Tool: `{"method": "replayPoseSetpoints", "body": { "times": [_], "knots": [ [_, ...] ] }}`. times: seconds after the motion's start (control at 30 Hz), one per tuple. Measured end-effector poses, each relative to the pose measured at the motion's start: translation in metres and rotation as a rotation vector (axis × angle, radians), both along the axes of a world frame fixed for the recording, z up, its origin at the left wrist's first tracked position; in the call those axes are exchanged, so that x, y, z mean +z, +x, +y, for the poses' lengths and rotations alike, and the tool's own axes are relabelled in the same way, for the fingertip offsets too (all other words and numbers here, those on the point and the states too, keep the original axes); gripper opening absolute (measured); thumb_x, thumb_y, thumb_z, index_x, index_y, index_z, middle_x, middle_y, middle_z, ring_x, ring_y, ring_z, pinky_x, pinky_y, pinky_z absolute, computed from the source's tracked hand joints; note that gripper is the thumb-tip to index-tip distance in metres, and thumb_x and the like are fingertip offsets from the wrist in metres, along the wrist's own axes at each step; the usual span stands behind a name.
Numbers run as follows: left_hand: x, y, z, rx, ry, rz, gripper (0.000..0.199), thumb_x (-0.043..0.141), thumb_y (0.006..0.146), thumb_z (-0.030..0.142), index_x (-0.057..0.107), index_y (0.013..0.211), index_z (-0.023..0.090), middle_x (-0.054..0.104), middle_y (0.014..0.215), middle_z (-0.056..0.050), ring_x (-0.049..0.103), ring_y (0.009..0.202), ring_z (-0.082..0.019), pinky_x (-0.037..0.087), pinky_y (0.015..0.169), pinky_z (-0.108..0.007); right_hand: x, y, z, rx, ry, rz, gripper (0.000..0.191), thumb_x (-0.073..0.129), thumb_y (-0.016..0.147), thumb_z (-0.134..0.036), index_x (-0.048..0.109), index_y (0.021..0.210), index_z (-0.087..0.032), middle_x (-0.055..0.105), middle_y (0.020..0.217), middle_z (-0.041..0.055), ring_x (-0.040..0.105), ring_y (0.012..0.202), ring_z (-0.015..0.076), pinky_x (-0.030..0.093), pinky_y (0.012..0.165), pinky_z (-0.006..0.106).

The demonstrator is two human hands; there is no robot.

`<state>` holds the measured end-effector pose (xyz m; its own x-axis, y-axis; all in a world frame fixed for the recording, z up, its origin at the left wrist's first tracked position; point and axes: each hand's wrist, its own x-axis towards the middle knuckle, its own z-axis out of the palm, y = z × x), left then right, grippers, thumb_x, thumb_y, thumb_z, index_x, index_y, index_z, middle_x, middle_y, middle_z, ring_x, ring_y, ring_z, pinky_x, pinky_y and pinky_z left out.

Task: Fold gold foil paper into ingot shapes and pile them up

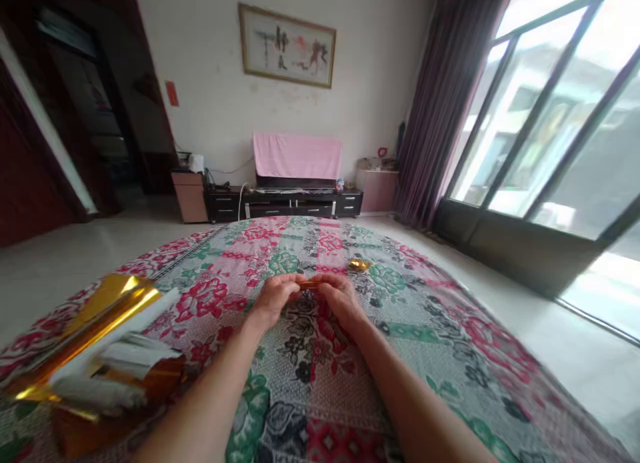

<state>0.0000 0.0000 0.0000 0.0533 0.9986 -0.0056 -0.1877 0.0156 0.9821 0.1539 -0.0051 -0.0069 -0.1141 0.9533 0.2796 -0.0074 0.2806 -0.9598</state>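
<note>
Ahead of you there's a wall (200, 36) w/ a framed pic (287, 45); below it a pink cloth (297, 155) hangs abv a low blk cabinet (270, 210). To your R, a dk purple curtain (425, 110) next to lg windows (540, 116); to your L, a dk doorway (97, 96).

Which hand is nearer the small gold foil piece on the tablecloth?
Right. The right hand is just short and slightly left of the small gold foil piece; the left hand is farther left, also short of it.
</note>
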Motion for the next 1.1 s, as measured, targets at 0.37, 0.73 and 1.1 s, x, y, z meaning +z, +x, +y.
{"method": "replayPoseSetpoints", "body": {
  "times": [0.37, 0.73, 1.1],
  "knots": [
    [0.0027, 0.0008, -0.002, -0.007, -0.033, -0.078, 0.021, 0.062, 0.056, 0.015, 0.07, 0.075, 0.014, 0.07, 0.084, -0.006, 0.06, 0.077, -0.016, 0.048, 0.064, -0.024, 0.0046, -0.0021, -0.0023, 0.001, -0.058, 0.005, 0.022, 0.049, 0.068, -0.025, 0.067, 0.079, -0.019, 0.067, 0.074, -0.0006, 0.056, 0.061, 0.0117, 0.044, 0.059, 0.022],
    [0.0042, 0.0028, -0.0028, 0.015, -0.014, -0.055, 0.02, 0.062, 0.053, 0.014, 0.068, 0.072, 0.013, 0.067, 0.074, -0.003, 0.058, 0.067, -0.012, 0.047, 0.059, -0.021, 0.0034, -0.0018, -0.0001, -0.015, -0.076, -0.01, 0.024, 0.05, 0.07, -0.028, 0.067, 0.083, -0.019, 0.067, 0.074, 0.0008, 0.058, 0.062, 0.0131, 0.046, 0.059, 0.024],
    [0.0053, 0.0052, -0.0029, 0.042, -0.032, -0.043, 0.022, 0.061, 0.053, 0.014, 0.067, 0.074, 0.013, 0.067, 0.073, -0.003, 0.059, 0.066, -0.013, 0.045, 0.057, -0.021, 0.0043, -0.0014, -0.0002, -0.03, -0.016, -0.091, 0.026, 0.05, 0.074, -0.033, 0.067, 0.085, -0.016, 0.065, 0.071, 0.0014, 0.053, 0.057, 0.0118, 0.043, 0.055, 0.023]
  ]
}}
